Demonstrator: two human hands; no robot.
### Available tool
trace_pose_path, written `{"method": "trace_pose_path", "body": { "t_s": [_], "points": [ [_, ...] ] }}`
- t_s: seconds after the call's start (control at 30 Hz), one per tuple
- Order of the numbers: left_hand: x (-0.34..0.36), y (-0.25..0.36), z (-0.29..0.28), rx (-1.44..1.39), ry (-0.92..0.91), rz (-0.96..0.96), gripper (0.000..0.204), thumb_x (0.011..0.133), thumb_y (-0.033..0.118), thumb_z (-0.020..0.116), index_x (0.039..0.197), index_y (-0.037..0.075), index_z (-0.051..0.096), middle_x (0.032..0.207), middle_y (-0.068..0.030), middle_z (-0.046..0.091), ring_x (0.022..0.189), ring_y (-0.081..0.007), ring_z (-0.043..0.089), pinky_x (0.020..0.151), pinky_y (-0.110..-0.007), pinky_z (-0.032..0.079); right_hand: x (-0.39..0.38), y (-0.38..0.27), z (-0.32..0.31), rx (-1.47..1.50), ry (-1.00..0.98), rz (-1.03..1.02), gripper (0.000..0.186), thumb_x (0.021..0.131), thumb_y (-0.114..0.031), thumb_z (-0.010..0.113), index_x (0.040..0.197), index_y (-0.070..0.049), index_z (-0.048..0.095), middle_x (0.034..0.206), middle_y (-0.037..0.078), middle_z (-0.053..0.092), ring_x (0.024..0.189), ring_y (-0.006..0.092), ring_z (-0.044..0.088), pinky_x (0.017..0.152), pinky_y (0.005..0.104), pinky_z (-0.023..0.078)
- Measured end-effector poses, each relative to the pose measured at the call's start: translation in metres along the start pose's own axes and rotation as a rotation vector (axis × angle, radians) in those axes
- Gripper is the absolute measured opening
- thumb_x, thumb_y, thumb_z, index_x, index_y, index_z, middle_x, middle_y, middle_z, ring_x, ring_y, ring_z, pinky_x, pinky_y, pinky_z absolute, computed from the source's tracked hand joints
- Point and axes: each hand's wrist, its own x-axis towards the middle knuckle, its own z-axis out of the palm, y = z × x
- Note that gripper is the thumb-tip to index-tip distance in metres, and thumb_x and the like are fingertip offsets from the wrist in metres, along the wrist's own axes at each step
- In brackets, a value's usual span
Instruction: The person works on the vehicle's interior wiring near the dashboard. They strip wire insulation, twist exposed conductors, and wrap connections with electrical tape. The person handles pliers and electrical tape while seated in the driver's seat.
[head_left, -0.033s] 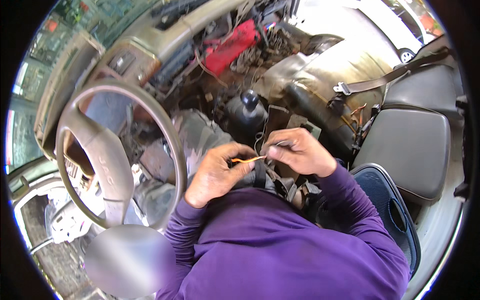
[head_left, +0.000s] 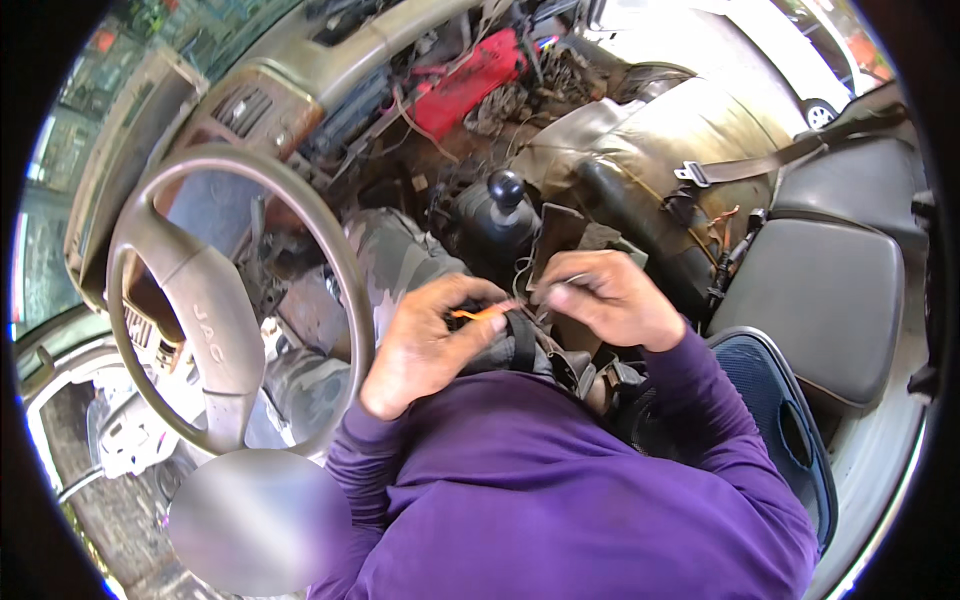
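Note:
Over my lap, my left hand [head_left: 425,335] is closed, with thumb and forefinger pinching an orange wire [head_left: 474,315]. The wire's reddish, blurred end points at my right hand [head_left: 610,298]. That hand is closed too, its fingertips pinched around a thin grey wire [head_left: 575,280], which mostly lies hidden in the fingers. The two hands are a short gap apart, and I cannot tell whether the wire ends touch. A loose pale wire [head_left: 522,268] hangs just beyond them, beside the gear lever [head_left: 506,190].
A steering wheel [head_left: 350,290] stands left of my arms. Ahead, the dashboard is opened up, with loose wiring and a red panel [head_left: 468,85]. To the right are a worn seat cushion [head_left: 690,130], a seat belt buckle [head_left: 692,174] and a grey padded seat [head_left: 815,300].
My right hand has shifted slightly to the right. The orange wire's tip has moved a little up and left and is now blurred. Both hands keep their pinch.

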Motion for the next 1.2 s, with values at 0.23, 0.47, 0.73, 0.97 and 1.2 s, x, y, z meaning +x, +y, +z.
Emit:
{"method": "trace_pose_path", "body": {
  "t_s": [0.23,0.47,0.73,0.97,1.2],
  "points": [
    [-0.009,0.022,-0.108,-0.323,0.456,0.352,0.063,0.096,0.017,0.074,0.149,-0.007,0.05,0.131,-0.0199,0.064,0.112,-0.0285,0.071,0.103,-0.044,0.059,0.02,0.03,-0.085,0.537,0.71,0.002,0.034,0.118,-0.033,0.047,0.109,-0.003,0.062,0.092,0.009,0.065,0.086,0.0225,0.067,0.08,0.0384,0.056],
    [0.021,0.018,-0.229,0.347,0.682,0.524,0.068,0.111,0.04,0.051,0.145,-0.019,0.048,0.132,-0.0351,0.066,0.12,-0.0421,0.07,0.113,-0.055,0.054,0.104,0.065,-0.133,0.389,0.789,0.244,0.027,0.118,-0.029,0.051,0.12,-0.003,0.062,0.079,0.0,0.047,0.069,0.0149,0.05,0.069,0.0344,0.048],
    [0.079,0.008,-0.209,1.497,1.037,0.399,0.045,0.106,0.028,0.071,0.117,-0.014,0.064,0.103,-0.0226,0.074,0.092,-0.0312,0.075,0.089,-0.041,0.064,0.208,0.141,-0.113,-0.594,0.357,0.434,0.029,0.104,-0.017,0.069,0.129,-0.003,0.07,0.093,0.022,0.074,0.081,0.0329,0.071,0.08,0.0425,0.055],
    [0.071,-0.011,-0.216,1.378,1.127,0.292,0.035,0.109,0.022,0.067,0.118,-0.012,0.063,0.102,-0.0176,0.071,0.087,-0.026,0.069,0.08,-0.037,0.062,0.213,0.228,-0.097,-0.748,-0.004,0.557,0.03,0.096,-0.023,0.071,0.117,-0.002,0.068,0.096,0.028,0.074,0.095,0.0513,0.071,0.084,0.0578,0.056],
    [0.092,-0.021,-0.216,1.348,1.026,0.261,0.035,0.108,0.022,0.066,0.12,-0.011,0.062,0.105,-0.0178,0.07,0.089,-0.0262,0.068,0.082,-0.038,0.061,0.205,0.265,-0.065,-0.871,-0.121,0.494,0.02,0.093,-0.02,0.073,0.104,-0.005,0.065,0.089,0.021,0.074,0.087,0.0447,0.074,0.076,0.0551,0.058]
  ]
}}
